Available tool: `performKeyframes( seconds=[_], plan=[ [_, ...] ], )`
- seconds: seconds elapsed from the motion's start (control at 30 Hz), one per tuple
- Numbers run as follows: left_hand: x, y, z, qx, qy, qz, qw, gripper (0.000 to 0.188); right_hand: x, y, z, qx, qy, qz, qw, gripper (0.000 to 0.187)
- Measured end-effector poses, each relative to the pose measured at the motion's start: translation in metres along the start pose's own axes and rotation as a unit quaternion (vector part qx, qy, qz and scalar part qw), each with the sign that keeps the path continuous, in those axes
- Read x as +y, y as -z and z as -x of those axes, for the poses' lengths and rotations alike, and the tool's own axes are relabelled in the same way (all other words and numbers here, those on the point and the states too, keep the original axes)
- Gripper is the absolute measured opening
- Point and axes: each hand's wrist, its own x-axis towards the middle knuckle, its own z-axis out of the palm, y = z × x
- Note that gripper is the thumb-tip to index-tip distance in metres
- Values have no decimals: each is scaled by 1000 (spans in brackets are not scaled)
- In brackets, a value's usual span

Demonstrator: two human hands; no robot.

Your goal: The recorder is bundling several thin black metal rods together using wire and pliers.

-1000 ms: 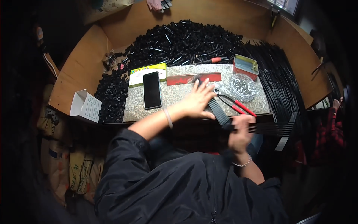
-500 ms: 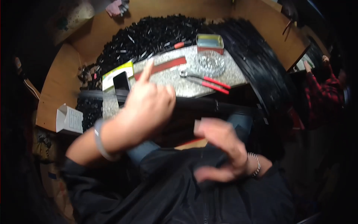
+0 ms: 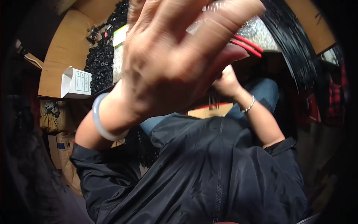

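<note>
My left hand [image 3: 164, 56] is raised close in front of me, palm away, with its fingers stretched and apart and nothing visible in them. It covers most of the worktop, and its fingertips run past the upper edge. Lower and further right, my right hand [image 3: 228, 83] is closed by the worktop's front edge, above my lap. Its fingers are partly hidden behind the left hand, and something dark at them is too unclear to name. Just beyond the left thumb lie pliers with red handles [image 3: 249, 45], on the pale speckled worktop [image 3: 271, 42].
Small black pieces [image 3: 100, 61] are heaped at the left. Long black strips [image 3: 298, 48] lie along the right side. A white carton [image 3: 76, 83] stands open at the left edge by a wooden panel [image 3: 61, 56]. A person's red checked sleeve [image 3: 333, 100] shows at far right.
My left hand has come up close, its fingers now spread instead of one pointing. My right hand has moved forward to the worktop's front edge and closed. The view has tilted down.
</note>
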Motion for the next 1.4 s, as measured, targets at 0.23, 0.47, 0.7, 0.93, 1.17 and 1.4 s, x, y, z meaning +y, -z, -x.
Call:
performKeyframes(
  seconds=[0.23, 0.47, 0.7, 0.93, 1.17, 1.4],
  plan=[
    [-37, -17, 15, -93, 297, 484, 818, 58, 11, -4, 30, -44, -227, -101, 968, 17],
    [-6, -9, 6, -204, 383, 744, 508, 103, -26, 19, -15, -73, -320, 15, 944, 43],
    [-55, -43, 26, -374, 234, 628, 641, 47, -29, 21, -8, 92, -316, -54, 943, 54],
    [-328, -75, 117, -313, 360, -286, 831, 29, -10, 32, -18, 14, -272, -127, 954, 52],
    [-381, -102, 127, -384, 337, -359, 781, 30, -2, 52, -27, 23, -288, -137, 947, 52],
    [-374, -107, 86, -213, 431, -181, 858, 36, 0, 59, -30, 34, -275, -106, 955, 52]
  ],
)
